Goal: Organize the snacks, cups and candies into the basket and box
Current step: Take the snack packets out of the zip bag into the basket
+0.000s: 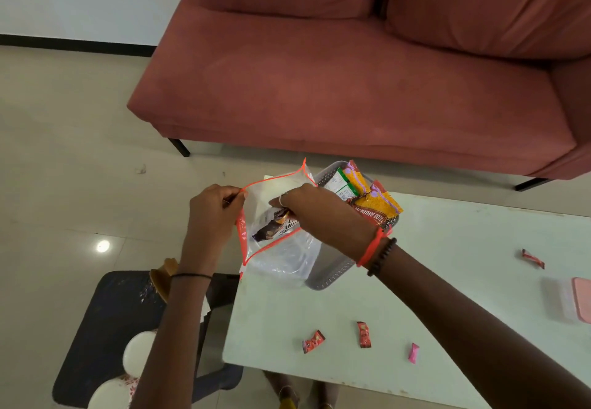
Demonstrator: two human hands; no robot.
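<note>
My left hand [213, 208] pinches the orange-trimmed rim of a clear plastic bag [281, 255], holding its mouth wide at the table's left edge. My right hand [307, 205] reaches into the bag and grips a dark brown snack packet [271, 224]. Right behind it stands a grey basket [329, 271] with several snack packs [367, 197] upright inside. Loose on the table lie two red candies [313, 341] [364, 334], a pink candy [413, 353] and another red candy [532, 258]. A pink-lidded box [569, 303] sits at the right edge.
The pale green table [447, 280] fills the lower right. A red sofa [351, 89] stands beyond it. To the left a dark stool [105, 328] carries white cups [137, 357] and a tan object. Tiled floor lies at left.
</note>
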